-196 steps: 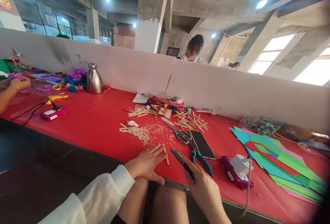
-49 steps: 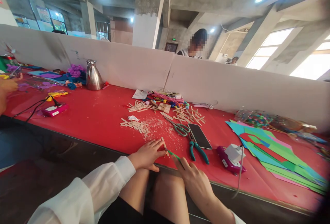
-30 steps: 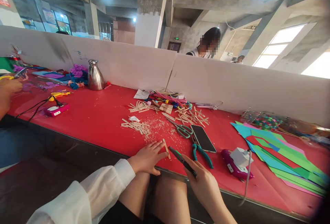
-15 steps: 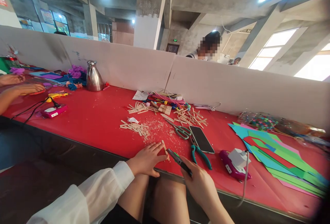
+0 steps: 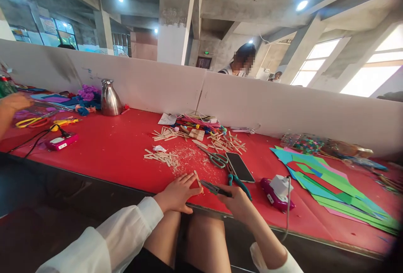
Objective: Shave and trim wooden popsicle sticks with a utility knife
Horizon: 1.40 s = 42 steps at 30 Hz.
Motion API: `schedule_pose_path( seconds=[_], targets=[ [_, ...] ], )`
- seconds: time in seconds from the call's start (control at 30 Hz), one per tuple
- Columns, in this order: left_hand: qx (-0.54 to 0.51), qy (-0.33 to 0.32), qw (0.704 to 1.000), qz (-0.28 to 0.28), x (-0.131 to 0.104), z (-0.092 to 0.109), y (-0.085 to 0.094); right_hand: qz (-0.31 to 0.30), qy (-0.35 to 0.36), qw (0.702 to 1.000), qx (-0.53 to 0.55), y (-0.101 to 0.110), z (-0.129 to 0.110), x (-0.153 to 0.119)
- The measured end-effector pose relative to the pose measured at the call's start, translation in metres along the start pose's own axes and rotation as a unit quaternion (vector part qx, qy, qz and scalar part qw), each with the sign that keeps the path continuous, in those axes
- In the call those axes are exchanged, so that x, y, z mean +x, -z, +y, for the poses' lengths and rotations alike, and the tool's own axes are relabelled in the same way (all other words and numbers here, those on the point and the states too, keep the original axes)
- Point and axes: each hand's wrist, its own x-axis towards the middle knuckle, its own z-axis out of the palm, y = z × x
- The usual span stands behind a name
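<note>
Near the front edge of the red table, my left hand lies with its fingers extended, holding a wooden craft stick against the surface by the fingertips and thumb. My right hand is wrapped round the handle of a utility knife. The knife points left, its tip close to the stick; whether the blade touches the wood I cannot tell. Beyond my hands are wood shavings and a small pile of craft sticks. Grey-green scissors and teal-handled pliers lie right of the shavings.
A phone lies beside the pliers. Further right are a pink power strip with a white plug and coloured paper sheets. A steel jug stands by the white partition. At far left is another person's hand.
My right hand has turned, bringing the knife to a flatter angle beside the stick. My left hand keeps its place. The other person's hand at far left has shifted, uncovering yellow-handled scissors.
</note>
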Motion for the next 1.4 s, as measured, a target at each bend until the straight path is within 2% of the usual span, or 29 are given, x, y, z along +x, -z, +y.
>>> schedule_pose_path(
  seconds=[0.17, 0.33, 0.67, 0.87, 1.0, 1.4],
  targets=[
    [-0.009, 0.011, 1.0, -0.001, 0.0, 0.0, 0.001, 0.014, -0.01, 0.996, 0.091, -0.012, 0.015, -0.004],
    [-0.014, 0.015, 1.0, -0.012, -0.001, 0.001, 0.002, 0.051, 0.028, 0.992, 0.112, -0.022, 0.02, -0.016],
    [-0.014, 0.014, 1.0, 0.003, -0.002, 0.004, 0.007, 0.068, 0.008, 0.993, -0.1, -0.015, 0.017, -0.027],
    [-0.019, 0.016, 1.0, -0.003, -0.001, 0.003, 0.005, 0.086, 0.031, 0.966, -0.24, -0.021, 0.013, -0.021],
    [-0.018, 0.013, 1.0, -0.002, -0.001, 0.002, 0.002, 0.093, 0.031, 0.965, -0.243, -0.02, 0.007, -0.023],
    [-0.024, 0.012, 1.0, -0.002, -0.002, 0.002, 0.002, 0.05, 0.001, 0.965, -0.259, -0.011, -0.006, -0.025]
  ],
)
